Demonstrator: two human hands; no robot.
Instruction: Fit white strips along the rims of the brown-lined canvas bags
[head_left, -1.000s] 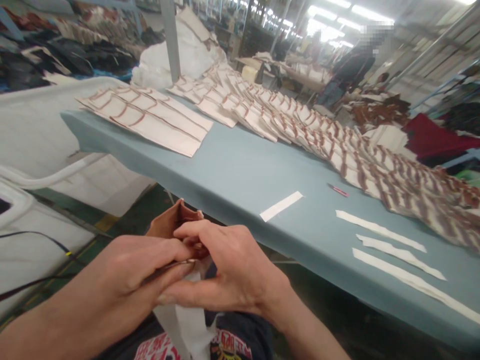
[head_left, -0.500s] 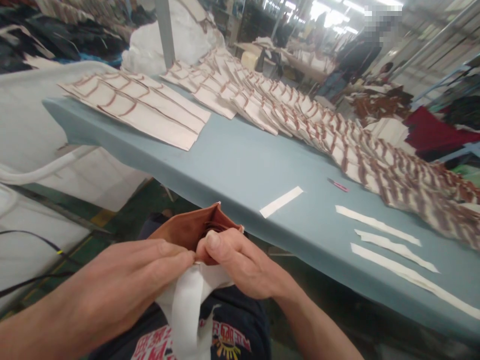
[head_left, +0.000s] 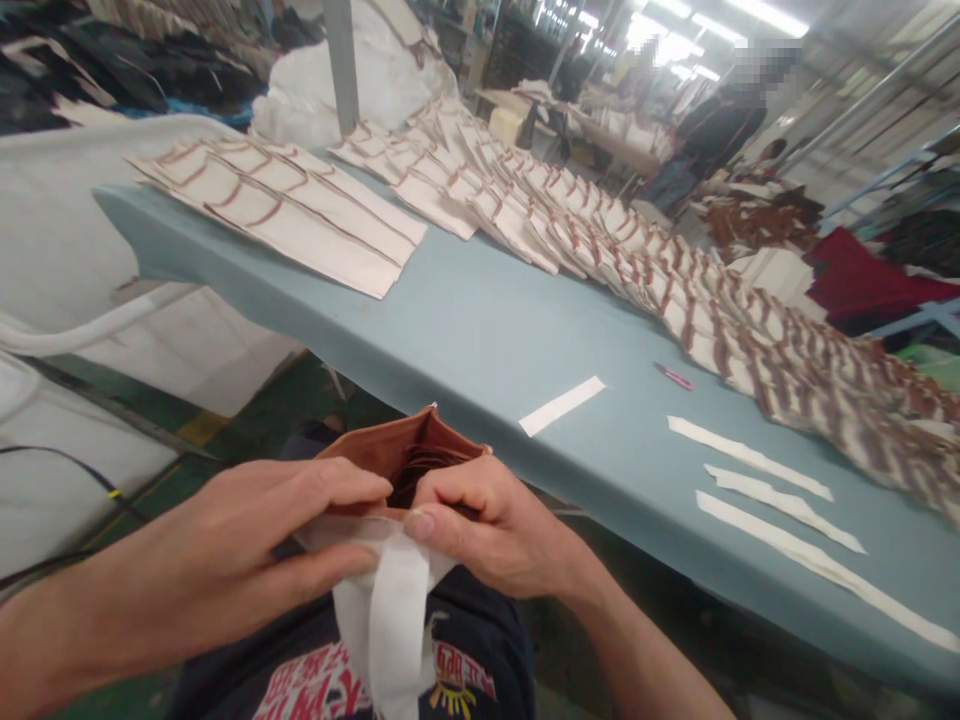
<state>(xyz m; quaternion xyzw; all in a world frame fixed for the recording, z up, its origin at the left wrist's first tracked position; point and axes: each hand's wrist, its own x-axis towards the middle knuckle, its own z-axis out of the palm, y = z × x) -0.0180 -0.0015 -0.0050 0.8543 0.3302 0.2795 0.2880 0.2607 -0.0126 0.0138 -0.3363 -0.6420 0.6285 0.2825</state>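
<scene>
Head view shows your brown pouch-like piece (head_left: 386,446) at the lower centre of the frame, mouth open, its far corner rising to a point. Its walls look smooth and tan-brown; dark folds inside may be layers, though blur hides detail. A white band (head_left: 397,625) hangs below. Your left hand (head_left: 289,540) and right hand (head_left: 491,520), close together, pinch its near edge.

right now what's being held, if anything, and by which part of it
An open-topped brown piece, held by its near edge: the left hand left of the hanging white strip, the right hand beside the strip's top.
</scene>
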